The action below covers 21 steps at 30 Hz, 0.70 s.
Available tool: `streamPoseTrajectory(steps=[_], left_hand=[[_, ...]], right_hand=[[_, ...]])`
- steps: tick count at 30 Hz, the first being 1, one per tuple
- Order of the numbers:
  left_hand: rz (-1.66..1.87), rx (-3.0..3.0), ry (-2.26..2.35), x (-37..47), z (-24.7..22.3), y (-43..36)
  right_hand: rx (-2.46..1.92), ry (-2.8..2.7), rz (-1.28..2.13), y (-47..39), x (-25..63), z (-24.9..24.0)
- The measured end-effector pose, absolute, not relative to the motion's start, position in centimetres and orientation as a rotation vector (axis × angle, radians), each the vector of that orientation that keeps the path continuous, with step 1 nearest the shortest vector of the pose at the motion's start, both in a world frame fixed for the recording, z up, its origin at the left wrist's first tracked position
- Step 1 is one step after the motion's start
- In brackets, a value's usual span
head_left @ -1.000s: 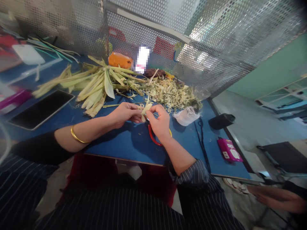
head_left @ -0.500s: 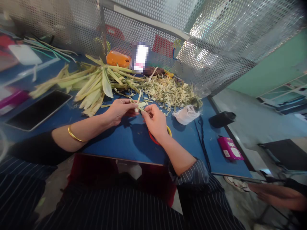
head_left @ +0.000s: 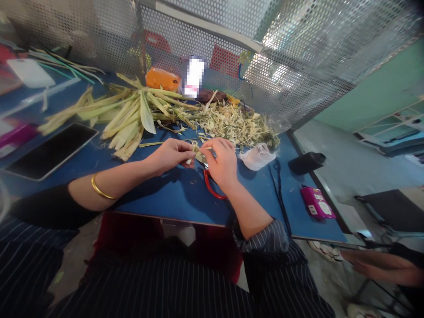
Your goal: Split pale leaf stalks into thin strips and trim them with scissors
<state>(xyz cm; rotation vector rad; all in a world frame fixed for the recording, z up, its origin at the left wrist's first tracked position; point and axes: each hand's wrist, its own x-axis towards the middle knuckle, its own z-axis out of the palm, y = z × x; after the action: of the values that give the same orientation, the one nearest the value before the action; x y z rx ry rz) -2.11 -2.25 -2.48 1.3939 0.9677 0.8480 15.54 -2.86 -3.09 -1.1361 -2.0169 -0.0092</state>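
Just above the blue table, my left hand (head_left: pixel 174 155) pinches a small folded piece of pale corn husk (head_left: pixel 194 148) between thumb and fingers. My right hand (head_left: pixel 221 160) is closed too, thumb and forefinger gripping a narrow end of the same husk. Beneath my right hand lie scissors with red handles (head_left: pixel 212 189), partly covered by it. Beyond both hands spreads a heap of shredded husk (head_left: pixel 232 123). To its left rests a bundle of long husk leaves (head_left: pixel 127 117). A spool of white string (head_left: pixel 257 157) stands right of my right hand.
A dark tablet-like slab (head_left: pixel 51 150) lies at left. On the right are a black cylinder (head_left: pixel 307 163), a black cord (head_left: pixel 279 194) and a magenta packet (head_left: pixel 318 203). A perforated metal screen (head_left: pixel 205 26) rises behind the table. Another person's leg (head_left: pixel 380 267) shows at lower right.
My right hand has shifted slightly right and up, uncovering the scissors' blades. The husk between my hands now looks more tightly folded, with its end drawn to the right.
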Motion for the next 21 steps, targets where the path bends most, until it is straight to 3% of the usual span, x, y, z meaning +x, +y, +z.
streamPoseTrajectory(steps=[11,17,21], left_hand=[[0.798,1.338,0.954,-1.7,-3.3,-2.3],[1.000,1.118,1.039,-1.9,-3.4,-1.8],[1.028,0.939,1.020,-2.2,-3.1,-1.4]], right_hand=[[-1.421,-2.018,0.208,-2.3,15.4,-4.2],[-1.211,-1.857,-0.288,-2.6,16.0,-3.2],[-1.147,-2.110,-0.427,-2.8,16.1,-3.1]])
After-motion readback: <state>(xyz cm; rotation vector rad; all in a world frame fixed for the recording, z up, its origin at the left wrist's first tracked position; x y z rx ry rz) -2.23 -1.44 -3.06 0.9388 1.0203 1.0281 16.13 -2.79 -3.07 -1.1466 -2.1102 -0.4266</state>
